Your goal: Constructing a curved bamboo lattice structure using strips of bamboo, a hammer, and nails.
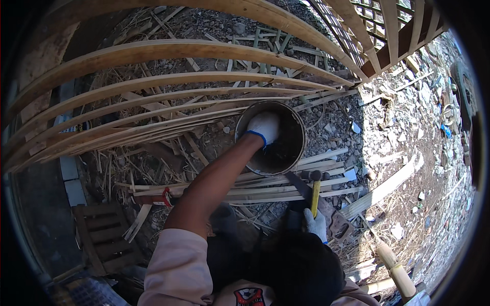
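My left hand point(264, 126), in a white glove with a blue cuff, reaches down into a round, dark-inside bucket point(303, 145). Its fingers point into the bucket and are hidden, so what they touch cannot be seen. Lower right, my right hand point(316, 225) wears a matching glove and is closed around the yellow handle of a hammer point(316, 195), whose head is up. A handsaw point(341, 227) lies beside that hand, its dark blade running toward the bucket. Below the bucket, pale split strips point(293, 189) lie in a loose bundle.
Long curved wooden slats point(189, 49) span the upper left, and a slatted frame point(390, 35) stands upper right. A wooden slatted piece point(104, 237) lies lower left. A bamboo pole point(395, 268) and a broad pale strip point(385, 188) rest on rubble at right, near a tyre point(462, 84).
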